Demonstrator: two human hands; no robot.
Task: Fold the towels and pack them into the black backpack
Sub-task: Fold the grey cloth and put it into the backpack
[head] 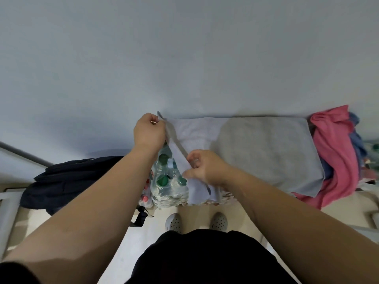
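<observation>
A light grey-blue towel [264, 152] lies spread over a raised surface against the wall. My left hand [148, 132] pinches its far left corner, lifted a little. My right hand [202, 167] pinches the near left edge, and the edge runs taut between both hands. Part of the towel hangs down below my right hand. The black backpack [67, 181] lies on the floor to the left, beside my left forearm.
A shrink-wrapped pack of green-capped water bottles [166, 181] stands under the towel's left end. A heap of pink cloth [336, 152] and blue cloth [357, 144] lies at the right. My feet [196, 221] stand on the pale floor below.
</observation>
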